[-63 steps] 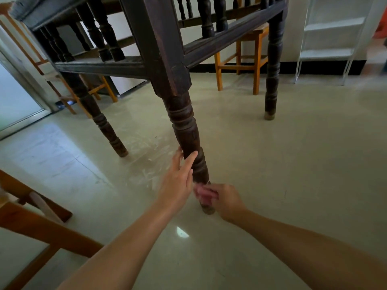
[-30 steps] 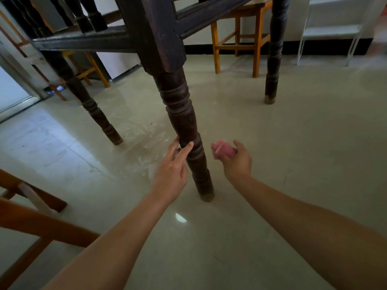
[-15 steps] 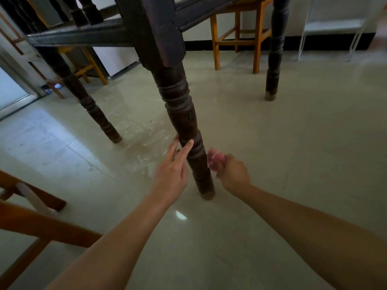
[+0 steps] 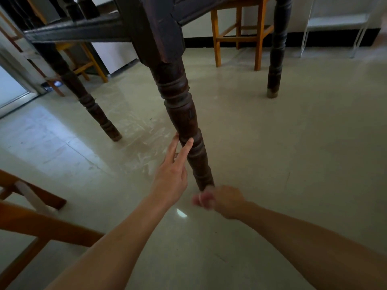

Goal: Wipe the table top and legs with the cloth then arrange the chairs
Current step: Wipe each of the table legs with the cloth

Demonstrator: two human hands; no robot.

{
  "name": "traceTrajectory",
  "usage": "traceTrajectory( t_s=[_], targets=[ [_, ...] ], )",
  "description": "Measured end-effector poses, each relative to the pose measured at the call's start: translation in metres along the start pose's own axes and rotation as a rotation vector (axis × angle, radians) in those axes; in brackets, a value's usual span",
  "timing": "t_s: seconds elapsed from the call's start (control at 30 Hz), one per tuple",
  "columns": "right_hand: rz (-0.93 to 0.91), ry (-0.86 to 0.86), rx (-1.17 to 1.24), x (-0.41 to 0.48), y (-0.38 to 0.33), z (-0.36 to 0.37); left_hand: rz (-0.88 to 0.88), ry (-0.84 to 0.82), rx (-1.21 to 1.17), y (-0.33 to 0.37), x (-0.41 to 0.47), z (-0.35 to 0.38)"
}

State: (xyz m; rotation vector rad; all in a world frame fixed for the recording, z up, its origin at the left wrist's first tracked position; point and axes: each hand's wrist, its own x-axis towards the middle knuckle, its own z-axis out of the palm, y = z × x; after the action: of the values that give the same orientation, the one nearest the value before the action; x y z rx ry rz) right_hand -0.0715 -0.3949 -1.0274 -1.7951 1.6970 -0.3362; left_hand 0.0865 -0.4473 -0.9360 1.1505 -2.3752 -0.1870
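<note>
Dropped to the table leg (image 4: pixel 184 122) foot, right hand (image 4: pixel 227 203) clutches cloth (image 4: pixel 202 200)

the pale glossy floor (image 4: pixel 282 155) carries the dark turned legs of the table: the near leg (image 4: pixel 184 130), a second leg (image 4: pixel 94 109) to its left and a third leg (image 4: pixel 276 55) farther back on the right. behind them an orange wooden chair (image 4: pixel 236 36) stands on it near the wall, and another wooden chair (image 4: pixel 31 214) rests at the near left. whitish scuff marks (image 4: pixel 144 139) streak the tiles between the two nearer legs.
</note>
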Motion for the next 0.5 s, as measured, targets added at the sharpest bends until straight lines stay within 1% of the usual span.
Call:
traceTrajectory(
  t_s=[0.03,0.07,0.1,0.17,0.2,0.23,0.27,0.3,0.33,0.37,0.4,0.43,0.47,0.5],
  targets=[
    [-0.026,-0.113,-0.086,-0.002,0.007,0.001,-0.003,-0.003,0.006,0.000,0.000,0.000],
    [-0.014,-0.102,-0.126,-0.001,0.014,-0.002,-0.001,-0.005,0.011,-0.001,0.000,0.001],
    [0.052,0.015,-0.100,0.003,0.020,-0.007,0.001,-0.007,0.013,-0.001,0.000,0.001],
    [0.271,0.310,0.007,0.014,0.024,-0.022,-0.005,-0.008,0.010,-0.002,-0.001,0.003],
    [0.346,0.421,-0.006,0.020,0.022,-0.027,-0.009,-0.007,0.011,-0.002,-0.001,0.004],
    [0.349,0.488,-0.046,0.023,0.017,-0.028,-0.008,-0.002,0.014,-0.002,-0.001,0.006],
    [0.300,0.490,-0.092,0.025,0.012,-0.024,-0.005,0.004,0.015,-0.002,-0.001,0.007],
    [0.218,0.446,-0.137,0.025,0.008,-0.013,-0.005,0.007,0.014,-0.002,-0.001,0.008],
    [0.120,0.355,-0.182,0.021,0.006,0.001,-0.006,0.007,0.013,-0.002,-0.001,0.008],
    [0.010,0.204,-0.243,0.014,0.005,0.017,-0.006,0.009,0.013,-0.002,-0.001,0.009],
    [-0.086,0.019,-0.306,0.004,0.006,0.031,-0.003,0.013,0.014,-0.003,-0.001,0.009],
    [-0.133,-0.102,-0.358,-0.002,0.015,0.040,0.001,0.016,0.017,-0.003,-0.001,0.009],
    [-0.107,-0.120,-0.323,-0.003,0.023,0.038,0.005,0.016,0.019,-0.003,-0.001,0.009],
    [-0.021,-0.028,-0.214,0.000,0.028,0.031,0.006,0.015,0.021,-0.003,-0.001,0.009]
  ],
)
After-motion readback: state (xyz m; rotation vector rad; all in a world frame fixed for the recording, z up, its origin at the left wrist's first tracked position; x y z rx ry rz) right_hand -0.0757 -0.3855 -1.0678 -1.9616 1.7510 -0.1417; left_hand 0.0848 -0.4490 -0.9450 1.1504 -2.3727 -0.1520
